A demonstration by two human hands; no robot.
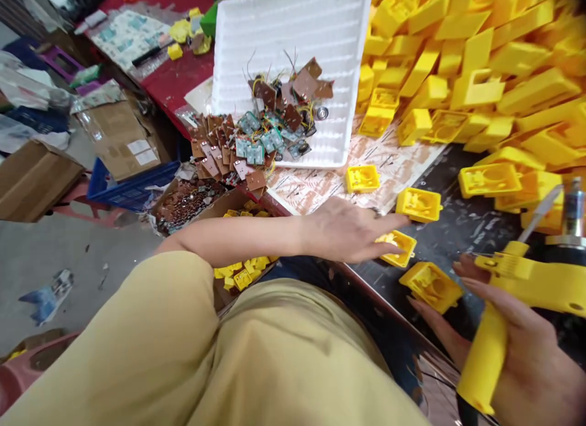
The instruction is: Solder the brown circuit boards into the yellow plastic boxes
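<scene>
My left hand (350, 231) reaches across with its index finger and thumb stretched apart. The index fingertip is at an open yellow plastic casing (418, 205), and the thumb lies over a second yellow casing (396, 249). In my right hand (522, 334) is the handle of a yellow pistol-grip tool (485, 359) with a pointed metal tip. The right thumb and fingers extend beyond the handle, around a tilted yellow casing (431, 285); whether they touch it, I cannot tell. Farther back sits another small yellow casing (362, 178).
Yellow casings (458, 54) are heaped at the back right. A white foam tray (293, 29) bears brown circuit boards (224, 142) and wired parts, partly spilling over its edge. A box of casings (242, 273) stands under my left arm. A metal-and-black cylindrical device (573, 212) is at far right.
</scene>
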